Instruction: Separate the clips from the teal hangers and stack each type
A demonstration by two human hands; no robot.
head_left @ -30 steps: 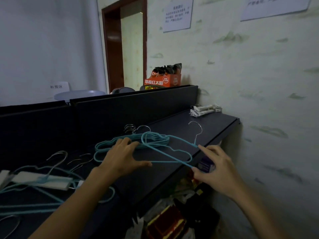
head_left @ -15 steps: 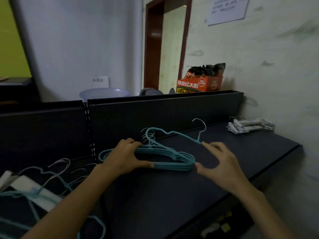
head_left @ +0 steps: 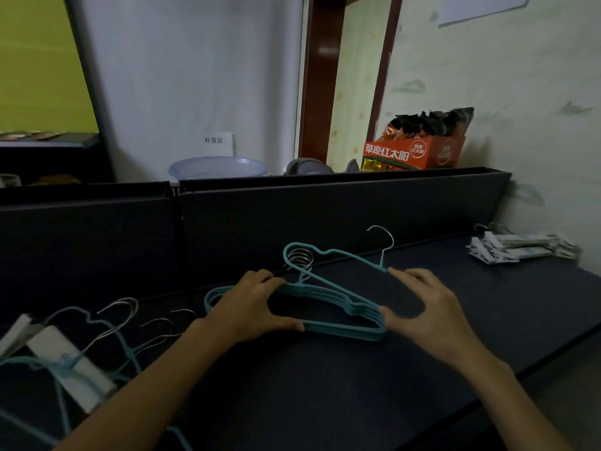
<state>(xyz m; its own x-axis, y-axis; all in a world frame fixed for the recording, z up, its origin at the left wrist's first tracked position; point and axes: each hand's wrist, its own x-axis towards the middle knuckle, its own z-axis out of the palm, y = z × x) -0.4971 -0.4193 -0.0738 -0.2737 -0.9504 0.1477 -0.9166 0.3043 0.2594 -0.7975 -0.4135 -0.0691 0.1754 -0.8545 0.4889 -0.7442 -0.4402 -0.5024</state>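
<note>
Orange box point(head_left: 413, 155) holds dark snack packets point(head_left: 432, 123); basin point(head_left: 217, 167) contents hidden.

Hanger stack point(head_left: 328, 296) lies mid-shelf point(head_left: 325, 385), clips point(head_left: 520, 249) far right, loose hangers point(head_left: 97, 340) left.

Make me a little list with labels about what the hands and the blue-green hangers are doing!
Left hand: left hand grips the stack of teal hangers at its left side
Right hand: right hand holds the single teal wire hanger with a silver hook, tilted above the stack
Clips pile: white clips, far right on the dark shelf
Still to sort: teal hangers with white clips, near left
</note>
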